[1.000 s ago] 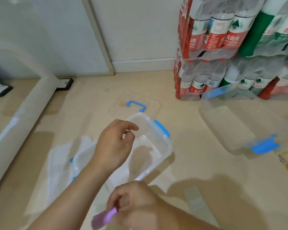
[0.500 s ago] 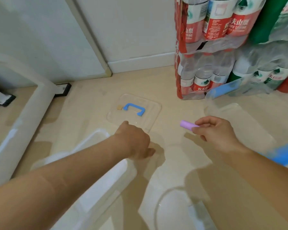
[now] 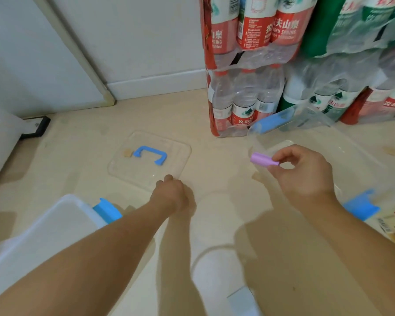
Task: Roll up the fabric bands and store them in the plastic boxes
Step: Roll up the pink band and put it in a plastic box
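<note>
The rolled purple band [image 3: 261, 158], pinched by the right hand [image 3: 306, 174], hangs over the open right box [image 3: 351, 156] before the water-bottle packs [image 3: 244, 103], up from low near the body a second ago, while the left hand [image 3: 172, 195], then above the left box [image 3: 62, 215], curls at the lid [image 3: 146, 172]'s near edge, grip unclear.

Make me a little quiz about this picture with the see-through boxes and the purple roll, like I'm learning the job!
1. True or false: the right hand pinches the purple roll.
2. What colour is the handle on the clear lid lying on the floor? A red, B blue, C green.
3. Fill in: the hand nearest the clear lid is the ____ hand.
Key: 1 true; 2 B; 3 left hand.
</note>
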Demonstrator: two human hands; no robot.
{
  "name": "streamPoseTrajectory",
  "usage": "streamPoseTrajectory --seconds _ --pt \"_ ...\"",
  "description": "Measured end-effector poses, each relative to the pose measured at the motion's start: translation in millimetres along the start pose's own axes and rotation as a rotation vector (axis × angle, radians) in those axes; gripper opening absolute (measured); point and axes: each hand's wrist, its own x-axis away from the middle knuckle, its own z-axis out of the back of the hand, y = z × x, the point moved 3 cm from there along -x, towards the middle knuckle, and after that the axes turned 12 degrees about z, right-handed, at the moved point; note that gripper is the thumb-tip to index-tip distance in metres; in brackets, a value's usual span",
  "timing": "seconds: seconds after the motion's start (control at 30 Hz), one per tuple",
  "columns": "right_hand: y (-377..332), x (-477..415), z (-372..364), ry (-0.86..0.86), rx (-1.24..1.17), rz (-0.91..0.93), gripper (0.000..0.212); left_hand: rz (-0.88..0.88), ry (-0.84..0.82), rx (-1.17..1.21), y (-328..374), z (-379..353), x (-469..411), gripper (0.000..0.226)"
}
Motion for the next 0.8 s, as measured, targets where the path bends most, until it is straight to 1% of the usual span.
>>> streamPoseTrajectory --seconds 0.07,0.13,0.23,0.3,0.4,0.53,0.7,0.8 --pt "3 -1 -2 -0.039 0.002 -0.029 0.013 -0.028 0.043 0.018 -4 -4 2 0.029" --pt "2 4 -6 -0.077 0.017 -0.021 0.018 -0.055 0.061 0.072 -6 -9 11 0.027" --pt "-6 25 -14 -0.136 0.1 0.049 0.024 -0.145 0.094 0.035 -9 -21 44 0.026" --pt "-12 46 -16 -0.18 0.111 0.105 0.024 -0.178 0.116 0.099 -10 -28 70 0.027" --pt "-18 79 -14 -0.257 0.071 0.168 0.023 -0.17 0.195 0.243 -16 -25 99 0.031" --pt "-16 124 1 -0.441 0.001 0.169 0.03 -0.04 0.355 0.571 -41 12 130 0.036" --pt "-40 159 17 -0.599 0.024 0.187 0.033 -0.075 0.434 0.767 -64 41 179 0.038" --pt "-53 174 30 -0.701 0.106 0.212 0.032 -0.042 0.436 1.072 -78 56 200 0.032"
